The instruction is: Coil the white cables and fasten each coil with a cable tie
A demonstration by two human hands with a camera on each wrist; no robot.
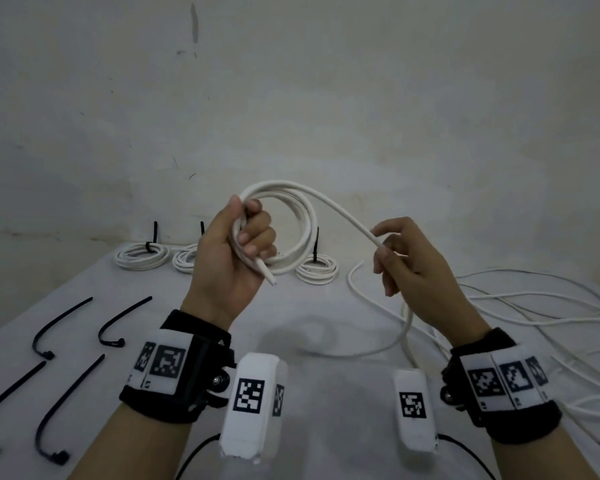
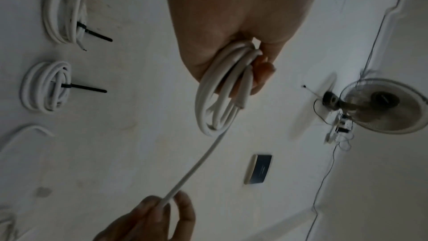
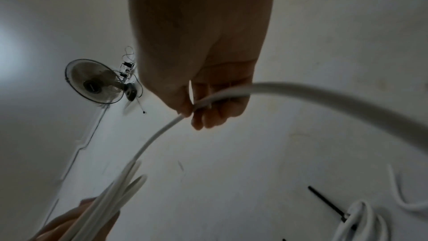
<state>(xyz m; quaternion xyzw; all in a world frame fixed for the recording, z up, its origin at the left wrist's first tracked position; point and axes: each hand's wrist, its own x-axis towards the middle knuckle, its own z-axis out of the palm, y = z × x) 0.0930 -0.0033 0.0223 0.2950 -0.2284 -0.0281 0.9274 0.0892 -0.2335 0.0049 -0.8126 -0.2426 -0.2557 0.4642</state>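
The person is midway through winding a white cable point(image 1: 343, 216): the left hand point(image 1: 236, 251) grips the gathered loops point(image 1: 291, 230), cut end poking out below its fingers, while the right hand point(image 1: 406, 261) pinches the free run just beside. Next, likely, another turn must reach the left fist; the slack trails below the right hand onto the table point(image 1: 326, 306), and loose cable ties point(image 1: 63, 323) lie below and outboard of the left wrist.

Your left hand point(image 1: 234, 252) and right hand point(image 1: 407, 268) are above the table point(image 1: 312, 393), and the cloth under them is bare. On your left side the loose ties point(image 1: 61, 327) lie spread, with narrow gaps between them. At the far edge three tied coils point(image 1: 141, 256) stand in a row. On your right the loose cables point(image 1: 534, 317) cover the cloth.
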